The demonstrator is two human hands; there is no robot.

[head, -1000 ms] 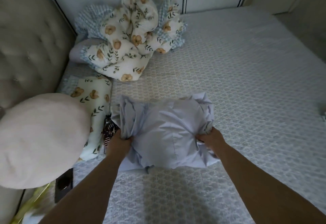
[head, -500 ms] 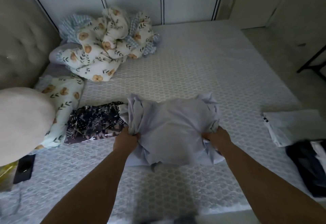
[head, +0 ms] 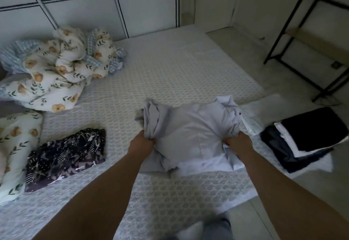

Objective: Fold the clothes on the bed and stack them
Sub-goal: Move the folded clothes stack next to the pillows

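Left hand: the left hand (head: 142, 142) has its fingers curled tight round a bunched left edge of the pale blue garment (head: 190, 137).
Right hand: the right hand (head: 238, 142) grips the garment's right edge the same way.
Garment: roughly folded, at the middle of the view over the bed (head: 170, 73).
Stack: folded dark and white clothes (head: 309, 137) at 3 o'clock from it, near the bed edge.
Dark patterned cloth (head: 66, 154): at 9 o'clock.
Floral bedding (head: 56, 69): crumpled at 10 o'clock.

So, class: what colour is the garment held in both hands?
Pale blue garment, plain; head view, the only one.
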